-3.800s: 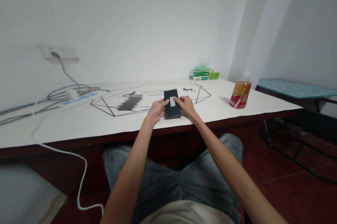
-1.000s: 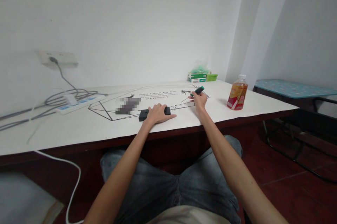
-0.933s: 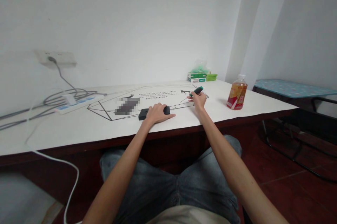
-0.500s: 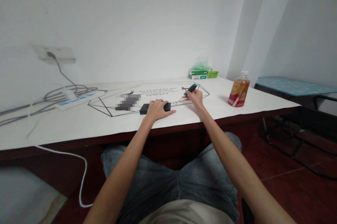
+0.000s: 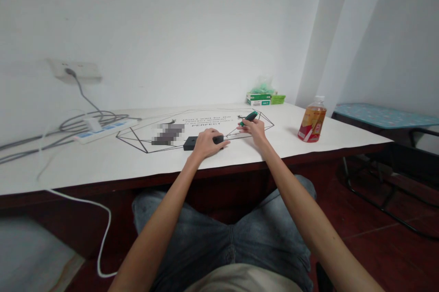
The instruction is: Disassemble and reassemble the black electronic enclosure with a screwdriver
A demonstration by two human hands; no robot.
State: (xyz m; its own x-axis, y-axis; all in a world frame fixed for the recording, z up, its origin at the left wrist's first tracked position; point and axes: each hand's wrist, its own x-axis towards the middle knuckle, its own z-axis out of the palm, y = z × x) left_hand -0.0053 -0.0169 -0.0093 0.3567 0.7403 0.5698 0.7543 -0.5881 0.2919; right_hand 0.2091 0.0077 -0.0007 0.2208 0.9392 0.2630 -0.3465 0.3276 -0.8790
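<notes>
My left hand (image 5: 207,143) is closed over a flat black box (image 5: 190,143) lying near the front of the white table, with the thumb along its near right side. Much of the box is hidden under my palm and fingers. To its right, my right hand (image 5: 255,131) grips a screwdriver with a dark green handle (image 5: 250,117). Its thin shaft slants down and left toward the right end of the box; whether the tip touches it I cannot tell. A few tiny dark specks (image 5: 236,134) lie on the table between my hands.
A bottle of amber drink (image 5: 312,120) stands at right. Green-and-white boxes (image 5: 259,99) sit against the wall with a green plastic bag (image 5: 262,87) on top. At left lie a power strip (image 5: 103,131) and coiled grey cables (image 5: 85,120). A pixelated patch (image 5: 168,135) covers something left of the black box.
The view has shifted slightly. My left hand's fingers have bent more over the black box. The screwdriver lies a little flatter, its tip nearer the box.
</notes>
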